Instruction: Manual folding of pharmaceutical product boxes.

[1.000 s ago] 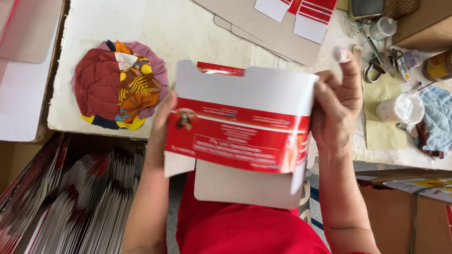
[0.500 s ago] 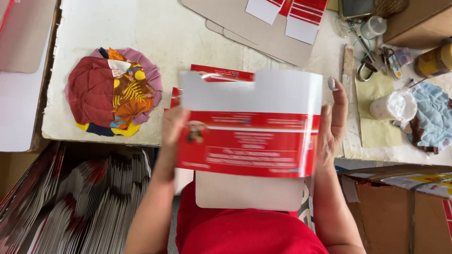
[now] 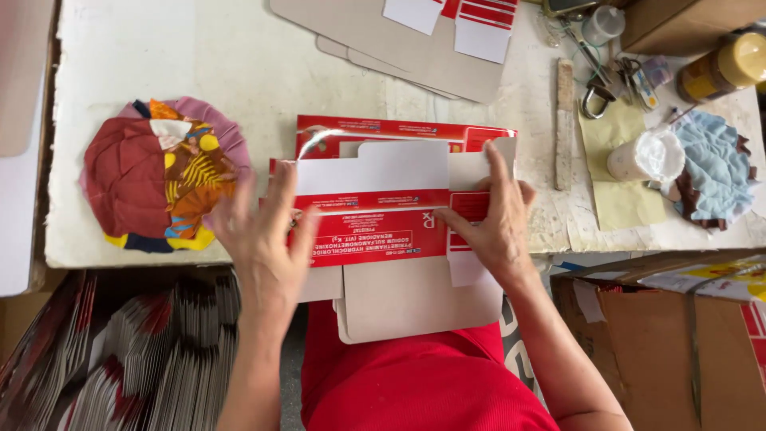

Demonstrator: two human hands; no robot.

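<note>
The red and white carton blank (image 3: 383, 215), held up in the air half a second ago, now lies flat at the near edge of the white table (image 3: 319, 72), on top of other blanks. The right hand (image 3: 495, 219) presses down on its right end with fingers spread, gripping nothing. The left hand (image 3: 263, 231), open and blurred, hovers at its left edge beside a patchwork cloth pad (image 3: 152, 183).
</note>
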